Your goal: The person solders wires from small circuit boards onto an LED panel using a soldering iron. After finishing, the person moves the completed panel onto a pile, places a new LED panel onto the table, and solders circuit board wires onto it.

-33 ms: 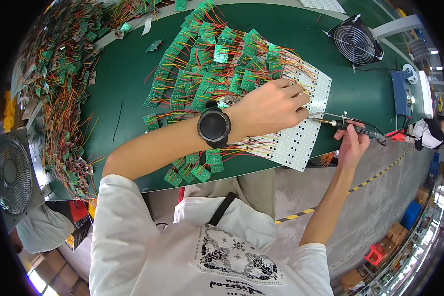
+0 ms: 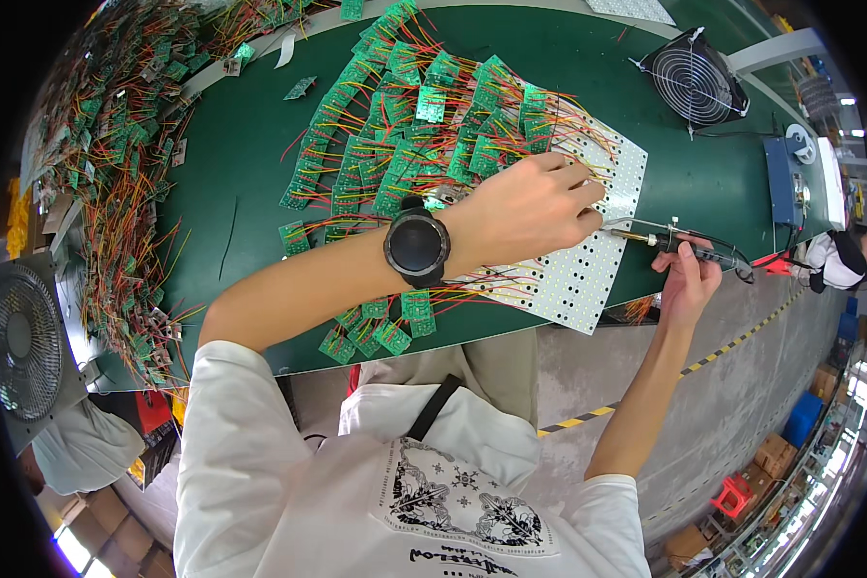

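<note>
Sideways, the left forearm (image 2: 308, 276) crosses the bench (image 2: 568, 48), and the left hand (image 2: 538, 207) curls, back upward, over the white panel (image 2: 564, 291) by the bench's near edge; whether its grip is clamped on anything, I cannot tell. At that edge the right hand (image 2: 689, 275) reaches up, grip closed round the soldering iron (image 2: 679, 245), tip beside the left hand. Beyond stand cardboard boxes (image 2: 773, 455), contents too small to tell.
</note>
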`<control>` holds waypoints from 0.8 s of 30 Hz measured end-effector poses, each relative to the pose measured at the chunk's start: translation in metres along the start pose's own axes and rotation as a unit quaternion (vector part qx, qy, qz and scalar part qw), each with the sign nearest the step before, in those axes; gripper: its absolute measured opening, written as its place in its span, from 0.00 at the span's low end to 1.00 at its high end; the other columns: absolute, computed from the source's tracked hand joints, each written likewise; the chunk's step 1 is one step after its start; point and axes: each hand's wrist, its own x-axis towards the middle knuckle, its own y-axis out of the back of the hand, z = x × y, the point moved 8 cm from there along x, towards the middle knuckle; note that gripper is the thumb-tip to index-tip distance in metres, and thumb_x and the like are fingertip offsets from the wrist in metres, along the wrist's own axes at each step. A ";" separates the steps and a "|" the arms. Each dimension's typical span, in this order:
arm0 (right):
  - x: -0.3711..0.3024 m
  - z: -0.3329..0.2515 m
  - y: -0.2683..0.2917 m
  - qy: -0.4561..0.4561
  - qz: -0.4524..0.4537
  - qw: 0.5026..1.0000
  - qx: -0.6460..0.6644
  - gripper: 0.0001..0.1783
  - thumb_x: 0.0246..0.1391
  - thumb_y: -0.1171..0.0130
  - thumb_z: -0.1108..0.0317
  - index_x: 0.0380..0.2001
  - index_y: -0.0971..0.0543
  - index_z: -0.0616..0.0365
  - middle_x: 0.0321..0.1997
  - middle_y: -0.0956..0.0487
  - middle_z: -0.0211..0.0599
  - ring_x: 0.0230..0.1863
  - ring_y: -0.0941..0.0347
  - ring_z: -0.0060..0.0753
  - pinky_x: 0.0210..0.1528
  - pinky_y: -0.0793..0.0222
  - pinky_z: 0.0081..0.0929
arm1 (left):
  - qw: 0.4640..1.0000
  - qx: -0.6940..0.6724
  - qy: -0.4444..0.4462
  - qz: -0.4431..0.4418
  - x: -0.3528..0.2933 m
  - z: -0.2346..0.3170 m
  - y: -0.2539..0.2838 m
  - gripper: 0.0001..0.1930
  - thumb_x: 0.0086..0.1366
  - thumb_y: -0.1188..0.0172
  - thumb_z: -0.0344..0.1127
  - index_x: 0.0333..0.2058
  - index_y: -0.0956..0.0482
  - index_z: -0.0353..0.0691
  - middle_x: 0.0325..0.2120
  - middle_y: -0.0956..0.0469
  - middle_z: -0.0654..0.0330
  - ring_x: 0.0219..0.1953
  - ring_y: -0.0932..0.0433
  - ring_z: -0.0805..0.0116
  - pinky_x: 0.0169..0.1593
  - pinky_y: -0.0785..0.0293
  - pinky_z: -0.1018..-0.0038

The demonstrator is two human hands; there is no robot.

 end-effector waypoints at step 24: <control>-0.001 0.010 0.004 -0.005 0.025 0.999 0.026 0.12 0.56 0.45 0.74 0.41 0.25 0.72 0.26 0.22 0.44 0.22 0.26 0.33 0.25 0.31 0.25 | 1.000 0.013 0.007 -0.007 -0.004 -0.001 0.003 0.05 0.49 0.43 0.34 0.24 0.25 0.42 0.30 0.27 0.64 0.38 0.26 0.67 0.43 0.26 0.72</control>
